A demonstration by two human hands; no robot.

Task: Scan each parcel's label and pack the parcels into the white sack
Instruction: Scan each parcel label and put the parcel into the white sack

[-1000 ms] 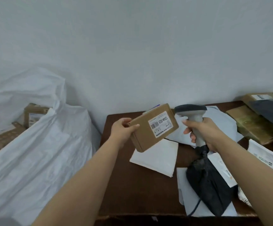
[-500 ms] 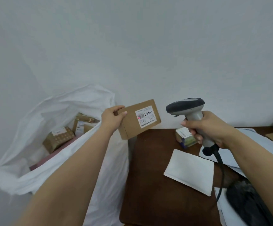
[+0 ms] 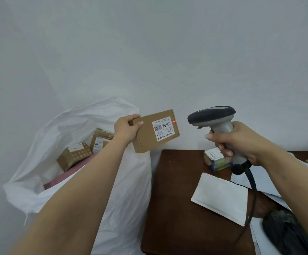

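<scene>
Above sack (image 3: pixel 61 126): left hand (image 3: pixel 126 130) grips box (image 3: pixel 156 130); right hand (image 3: pixel 241 142) grips scanner (image 3: pixel 215 116).

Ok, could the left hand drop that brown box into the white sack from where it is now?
Probably yes. The left hand holds the brown box just right of the white sack, whose mouth gapes open below and to the left, with nothing between them.

The sack (image 3: pixel 79 181) stands left of the desk (image 3: pixel 175 208), boxes (image 3: pixel 74 155) inside it. A held box (image 3: pixel 149 137) hangs above the desk's far left corner, the scanner (image 3: pixel 217 122) to its right. An envelope (image 3: pixel 221 197) lies mid-desk, a small parcel (image 3: pixel 214 160) behind it.
</scene>
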